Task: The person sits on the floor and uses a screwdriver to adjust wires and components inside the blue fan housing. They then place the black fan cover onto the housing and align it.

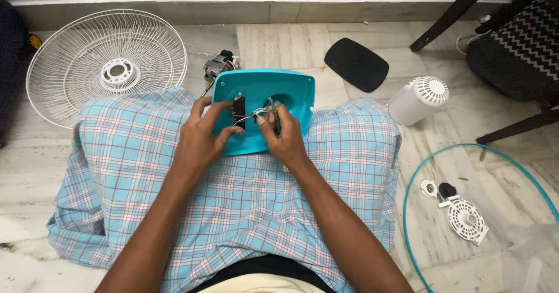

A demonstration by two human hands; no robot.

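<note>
I look down on a pale marble floor (279,43) that runs up to a wall. A turquoise plastic cover (265,92) lies on my lap, over the checked blue cloth (244,188). My left hand (201,139) grips the cover's near-left edge, thumb beside a small black switch block (239,111). My right hand (282,136) is clenched on a thin green-handled tool (273,114), its tip at the thin wires (255,116). A white wire fan guard (108,66) lies on the floor at left, a white vented cap (418,99) at right, and a black oval plate (356,64) near the wall.
</note>
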